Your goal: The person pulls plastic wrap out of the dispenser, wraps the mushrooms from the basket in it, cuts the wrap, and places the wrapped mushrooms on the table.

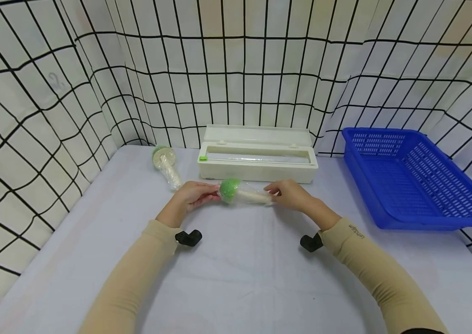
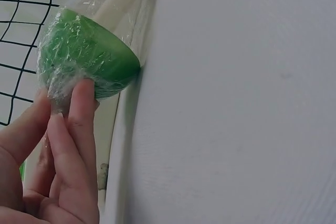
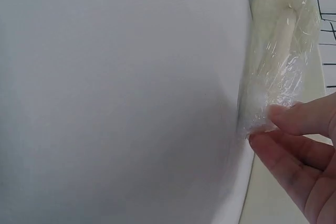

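Two toy mushrooms are on the table (image 1: pixel 236 278), each wrapped in clear film. The spare mushroom (image 1: pixel 165 165) lies at far left, green cap toward the back wall. The held mushroom (image 1: pixel 242 192) lies near the table's middle, long axis running left to right, cap pointing left, stem pointing right. The left hand (image 1: pixel 191 195) pinches the film at the cap, fingers curled closed on it. The right hand (image 1: pixel 292 194) pinches the film at the stem end. Behind stands a white film dispenser (image 1: pixel 257 155), lid open. At far right sits a blue basket (image 1: pixel 411 178).
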`<action>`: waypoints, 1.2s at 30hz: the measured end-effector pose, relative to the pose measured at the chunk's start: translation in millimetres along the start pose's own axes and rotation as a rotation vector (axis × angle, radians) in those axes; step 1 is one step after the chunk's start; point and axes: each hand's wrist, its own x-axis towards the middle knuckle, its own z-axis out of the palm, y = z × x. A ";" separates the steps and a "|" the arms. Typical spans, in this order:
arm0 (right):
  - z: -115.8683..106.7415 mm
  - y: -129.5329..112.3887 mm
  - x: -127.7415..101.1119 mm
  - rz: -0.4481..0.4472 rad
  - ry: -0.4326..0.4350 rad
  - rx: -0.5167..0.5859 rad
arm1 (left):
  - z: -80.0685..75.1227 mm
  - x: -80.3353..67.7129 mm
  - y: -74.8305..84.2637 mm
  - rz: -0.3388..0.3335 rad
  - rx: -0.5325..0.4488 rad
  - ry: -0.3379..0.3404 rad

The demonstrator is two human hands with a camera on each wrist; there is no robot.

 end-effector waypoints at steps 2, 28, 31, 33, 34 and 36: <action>-0.8 0.9 -0.7 0.016 -0.012 0.032 | 0.9 -0.1 -0.3 0.006 0.006 0.019; 6.1 -0.6 1.3 0.017 -0.018 -0.012 | 18.7 -4.0 2.7 0.366 0.327 0.178; 4.4 1.1 0.5 0.025 -0.044 0.034 | 16.0 -4.5 2.3 0.336 0.344 0.171; 3.4 1.5 0.2 0.022 -0.059 0.057 | 14.1 -5.6 3.1 0.296 0.353 0.169; 2.9 1.7 0.0 0.022 -0.066 0.070 | 13.2 -6.1 3.6 0.278 0.349 0.166; 2.5 1.8 -0.1 0.011 -0.076 0.089 | 11.6 -6.7 4.2 0.249 0.331 0.161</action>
